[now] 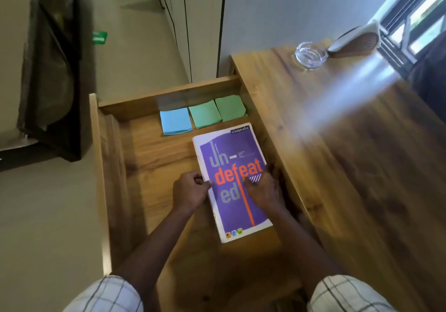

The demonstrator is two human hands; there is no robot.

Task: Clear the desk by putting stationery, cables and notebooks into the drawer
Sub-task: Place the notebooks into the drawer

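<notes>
A purple notebook [231, 179] with orange and grey lettering lies inside the open wooden drawer [115, 167], close to its right wall. My left hand [190, 191] grips the notebook's left edge, thumb on the cover. On the right side of the cover lies my right hand [264, 191], its fingers curled over the notebook's right edge. Behind the notebook sit three pads of sticky notes: one blue [175, 121] and two green [205, 114] [230, 108].
The wooden desk top [350, 155] runs along the right of the drawer. A glass ashtray [310, 56] and a brush-like object [354, 42] stand at its far end by the window. A dark bin [53, 75] stands on the floor to the left.
</notes>
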